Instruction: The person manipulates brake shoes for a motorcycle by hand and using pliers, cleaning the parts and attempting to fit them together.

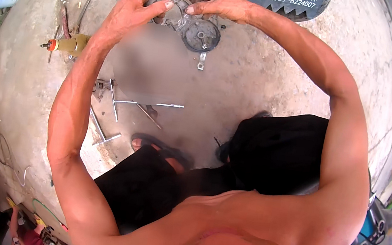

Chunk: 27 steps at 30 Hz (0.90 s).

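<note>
Both arms reach forward to a grey, dirty cast-metal housing (174,11) with a round opening, near the far edge of the head view. My left hand (139,7) is closed around its left side, thumb on top. My right hand (217,4) grips its right side, with thumb and fingers bent onto the metal. Just below my right hand is a dark round metal plate (201,35) with a raised centre. A short metal lever (201,63) with a hole at its end sticks out from it toward me. Whether plate and housing are joined, I cannot tell.
T-handle wrenches (146,103) lie on the concrete floor (243,74) between my feet and hands. A bottle with an orange cap (54,45) lies left, near a long wrench (90,0). A dark sign (288,0) stands far right. Another person's arm (14,222) shows lower left.
</note>
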### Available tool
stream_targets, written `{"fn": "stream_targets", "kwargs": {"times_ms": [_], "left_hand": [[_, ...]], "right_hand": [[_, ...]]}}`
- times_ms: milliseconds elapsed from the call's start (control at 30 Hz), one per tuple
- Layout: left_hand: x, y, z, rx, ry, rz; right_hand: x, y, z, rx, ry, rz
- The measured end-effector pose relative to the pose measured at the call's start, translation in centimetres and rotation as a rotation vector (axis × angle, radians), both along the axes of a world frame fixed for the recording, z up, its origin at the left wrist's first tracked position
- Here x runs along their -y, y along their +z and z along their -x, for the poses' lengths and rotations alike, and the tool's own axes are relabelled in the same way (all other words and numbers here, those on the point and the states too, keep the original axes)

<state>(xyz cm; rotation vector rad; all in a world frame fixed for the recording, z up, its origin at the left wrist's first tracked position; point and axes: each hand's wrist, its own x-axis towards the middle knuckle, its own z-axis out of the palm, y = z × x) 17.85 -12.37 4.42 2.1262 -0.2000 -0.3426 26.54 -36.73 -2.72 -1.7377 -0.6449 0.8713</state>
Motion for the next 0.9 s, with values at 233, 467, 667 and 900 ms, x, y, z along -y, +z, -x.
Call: {"fn": "stream_targets", "kwargs": {"times_ms": [233,467,667,900], "left_hand": [[-3.7,6.8,4.8,-0.042,0.016,-0.222],[-7.3,-1.0,10.5,-0.111,0.296,0.154],[-8.9,-2.3,12.0,-0.18,0.341,0.201],[-10.1,-2.9,13.6,-0.182,0.354,0.185]], "right_hand": [[4.6,-7.2,1.1,-0.044,-0.139,0.434],[5.3,-14.5,2.2,0.268,-0.192,0.82],[5.6,-16.8,0.2,0.347,-0.182,0.794],[6.7,-11.2,1.8,-0.012,-0.148,0.437]]}}
